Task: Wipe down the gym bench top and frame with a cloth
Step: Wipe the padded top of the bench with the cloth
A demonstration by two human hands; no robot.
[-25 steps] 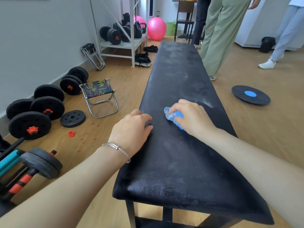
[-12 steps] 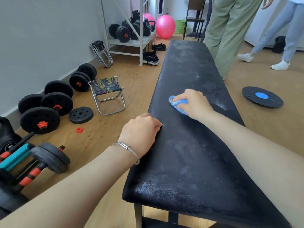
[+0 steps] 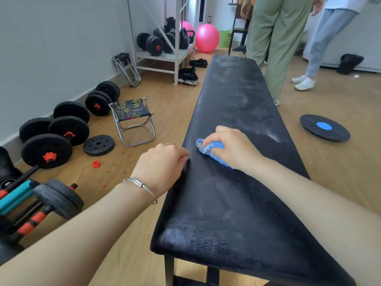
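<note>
- Gym room, dumbbells [image 3: 47, 150] left; black bench top [image 3: 237, 112] runs straight away, dusty part lies beyond the cloth [image 3: 210, 149].
- Right hand [image 3: 234, 147] grips the bunched blue cloth mid-bench; left hand [image 3: 162, 162], just beside, curls over the left edge.

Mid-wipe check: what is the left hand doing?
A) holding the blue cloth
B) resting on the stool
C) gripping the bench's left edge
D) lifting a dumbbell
C: the left hand curls over the edge of the bench; the right hand holds the cloth.
</note>
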